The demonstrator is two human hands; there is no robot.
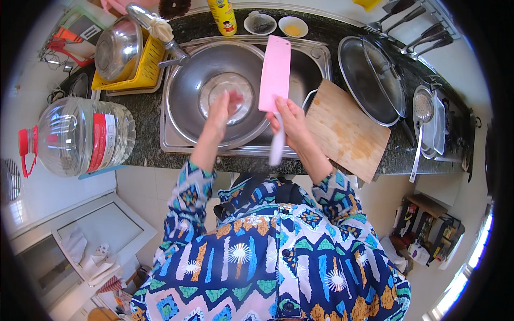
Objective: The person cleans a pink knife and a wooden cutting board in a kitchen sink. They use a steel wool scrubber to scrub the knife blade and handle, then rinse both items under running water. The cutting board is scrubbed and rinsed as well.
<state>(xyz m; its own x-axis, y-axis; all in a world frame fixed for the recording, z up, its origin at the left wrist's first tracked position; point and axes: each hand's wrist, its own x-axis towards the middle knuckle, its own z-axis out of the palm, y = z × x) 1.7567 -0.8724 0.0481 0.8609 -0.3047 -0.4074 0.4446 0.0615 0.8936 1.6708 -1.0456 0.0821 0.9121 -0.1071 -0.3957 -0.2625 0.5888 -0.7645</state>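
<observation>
My right hand (290,122) grips a pink-bladed cleaver (275,74) at the base of its blade, where the pale handle begins. The blade points away from me over the right part of the double sink. Over a large stainless steel basin (184,100) in the left part of the sink, my left hand (225,105) is held with nothing in it, its fingers blurred. A wooden cutting board (347,124) lies at a slant to the right of the sink (170,146), its near corner jutting past the counter edge.
The faucet (172,48) rises at the sink's back left, beside a yellow basket (150,64) with metal bowls. A large water bottle (80,136) lies at left. Two small bowls (293,27) and a yellow bottle (223,18) stand behind. A lidded pan (357,80) is at right.
</observation>
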